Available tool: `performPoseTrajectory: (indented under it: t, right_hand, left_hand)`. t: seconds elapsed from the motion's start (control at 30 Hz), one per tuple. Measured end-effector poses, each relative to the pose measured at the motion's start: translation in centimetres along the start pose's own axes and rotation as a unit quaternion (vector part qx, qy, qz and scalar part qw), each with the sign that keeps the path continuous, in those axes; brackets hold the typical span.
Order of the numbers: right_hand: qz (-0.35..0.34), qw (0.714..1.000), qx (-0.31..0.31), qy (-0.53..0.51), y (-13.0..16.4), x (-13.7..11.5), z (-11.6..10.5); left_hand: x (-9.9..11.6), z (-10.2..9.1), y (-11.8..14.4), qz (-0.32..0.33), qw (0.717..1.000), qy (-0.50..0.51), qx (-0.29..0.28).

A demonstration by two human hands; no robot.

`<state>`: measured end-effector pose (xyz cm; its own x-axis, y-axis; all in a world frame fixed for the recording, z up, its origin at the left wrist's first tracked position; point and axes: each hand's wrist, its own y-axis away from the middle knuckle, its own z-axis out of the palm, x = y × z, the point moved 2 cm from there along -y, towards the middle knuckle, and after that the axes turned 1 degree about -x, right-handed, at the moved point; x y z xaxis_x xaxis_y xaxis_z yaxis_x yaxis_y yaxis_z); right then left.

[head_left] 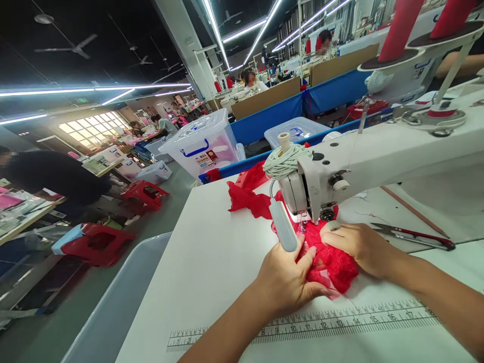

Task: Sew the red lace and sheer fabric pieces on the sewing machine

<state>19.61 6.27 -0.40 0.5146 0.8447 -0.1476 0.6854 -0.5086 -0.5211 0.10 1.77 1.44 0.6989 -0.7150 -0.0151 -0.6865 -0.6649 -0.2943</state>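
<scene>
Red lace fabric (333, 267) lies bunched under the needle of a white sewing machine (363, 156). My left hand (285, 277) rests on its near left side, thumb and fingers spread and pressing down. On the right, my right hand (355, 244) has its fingers curled onto the lace, with the fingertips partly hidden by the cloth. More red fabric (249, 196) trails behind the needle onto the white table (181, 272). A slim grey-white lamp (283, 226) on a bent neck hangs beside the needle, just above my left hand.
Red-handled thread snips (416, 236) and a brown stick (416, 212) lie right of my right hand. A ruler strip (325, 325) runs along the table front. Red thread cones (401, 33) stand above. Left are a grey bin (124, 297) and red stools (98, 244); people work beyond.
</scene>
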Motion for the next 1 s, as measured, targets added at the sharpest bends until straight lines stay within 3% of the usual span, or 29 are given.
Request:
performPoseTrajectory:
  t: [0.27,1.0]
  right_hand:
    - [0.012,0.999,0.021,0.03,0.47,0.04,0.47]
    - [0.03,0.999,0.006,0.045,0.51,0.39,0.55]
  left_hand:
    - [0.38,0.26,-0.14,0.003,0.999,-0.013,0.046]
    - [-0.43,0.84,0.22,-0.002,0.999,-0.042,0.033]
